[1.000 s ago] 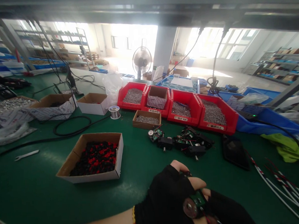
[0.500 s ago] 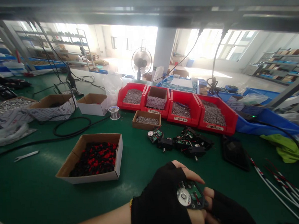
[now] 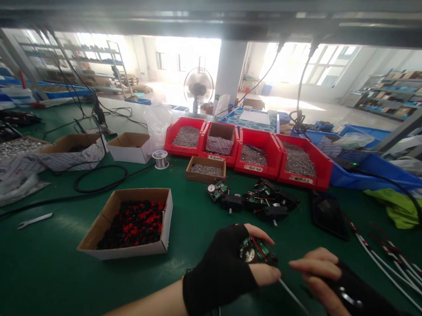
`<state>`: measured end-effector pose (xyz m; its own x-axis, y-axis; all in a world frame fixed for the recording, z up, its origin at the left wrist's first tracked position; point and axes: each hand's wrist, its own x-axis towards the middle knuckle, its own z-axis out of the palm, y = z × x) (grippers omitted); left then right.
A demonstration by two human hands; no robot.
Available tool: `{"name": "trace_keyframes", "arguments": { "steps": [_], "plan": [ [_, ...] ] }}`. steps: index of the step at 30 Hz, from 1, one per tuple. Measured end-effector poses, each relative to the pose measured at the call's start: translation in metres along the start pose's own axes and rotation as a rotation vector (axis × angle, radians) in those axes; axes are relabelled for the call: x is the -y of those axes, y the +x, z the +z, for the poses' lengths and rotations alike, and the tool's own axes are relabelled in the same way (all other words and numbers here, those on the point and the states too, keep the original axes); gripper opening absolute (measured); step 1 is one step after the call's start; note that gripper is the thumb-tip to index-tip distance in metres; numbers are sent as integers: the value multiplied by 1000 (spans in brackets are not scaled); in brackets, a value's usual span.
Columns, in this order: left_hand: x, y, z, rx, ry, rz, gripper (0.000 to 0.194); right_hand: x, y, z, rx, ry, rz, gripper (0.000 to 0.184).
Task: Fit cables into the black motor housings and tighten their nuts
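Observation:
In the lower middle, my left hand (image 3: 220,270), in a black fingerless glove, is closed around a small electronic module (image 3: 256,251). A green circuit board, a silver round part and a red wire show on its upper face. A thin grey cable or rod (image 3: 292,295) slants down from the module toward the lower right. My right hand (image 3: 330,279), gloved the same way, is apart from the module on its right. Its fingers are curled and point left. A dark object with a shiny metal part (image 3: 350,298) shows at its palm; its kind is unclear.
Several similar black modules (image 3: 274,213) lie beyond my hands, before red bins (image 3: 303,172) of small metal parts. At left stand a carton (image 3: 131,252) of black and red pieces and a wrench (image 3: 35,220). White cables (image 3: 390,266) and a dark tray (image 3: 327,215) lie at right.
My right hand has drawn away to the right from the module. My left hand has turned the module, and the grey cable or rod now shows below it.

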<state>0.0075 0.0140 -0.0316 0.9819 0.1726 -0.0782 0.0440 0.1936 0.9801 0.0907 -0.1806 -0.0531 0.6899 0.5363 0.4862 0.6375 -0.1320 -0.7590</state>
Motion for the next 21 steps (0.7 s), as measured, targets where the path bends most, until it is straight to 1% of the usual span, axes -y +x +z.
{"name": "trace_keyframes", "arguments": {
  "steps": [1, 2, 3, 5, 8, 9, 11, 14, 15, 16, 18, 19, 20, 21],
  "plan": [
    [-2, 2, 0, -5, -55, -49, 41, -4, 5, -4, -21, 42, 36, 27],
    [-3, 4, 0, -13, -95, -88, 40, -9, 9, -8, -14, 85, 67, 32],
    [-4, 7, 0, -24, -117, -121, 38, -14, 13, -11, 8, 77, 88, 38],
    [-6, 10, 0, -46, -132, -176, 40, -20, 17, -12, 56, -58, 151, 46],
    [-6, 13, -1, -67, -149, -252, 47, -24, 15, -5, 150, -271, 195, 47],
    [-6, 13, -1, -69, -155, -259, 49, -23, 13, -2, 144, -300, 218, 47],
    [-5, 13, -1, -65, -160, -261, 51, -17, 9, 2, 62, -331, 279, 48],
    [-4, 14, -3, -60, -136, -262, 49, -4, 8, -4, -85, -324, 304, 60],
    [-3, 14, -3, -64, -127, -262, 48, -1, 10, -8, -122, -286, 323, 65],
    [-3, 14, -3, -69, -119, -261, 47, 1, 12, -12, -164, -211, 375, 70],
    [-3, 14, -3, -76, -115, -258, 45, 2, 19, -20, -208, 48, 516, 74],
    [-3, 13, -2, -76, -116, -257, 44, 0, 24, -22, -200, 181, 564, 74],
    [-3, 13, -1, -73, -117, -256, 43, -1, 29, -22, -183, 285, 579, 72],
    [-3, 12, -1, -73, -116, -253, 43, -2, 35, -21, -167, 338, 560, 68]
  ]
}}
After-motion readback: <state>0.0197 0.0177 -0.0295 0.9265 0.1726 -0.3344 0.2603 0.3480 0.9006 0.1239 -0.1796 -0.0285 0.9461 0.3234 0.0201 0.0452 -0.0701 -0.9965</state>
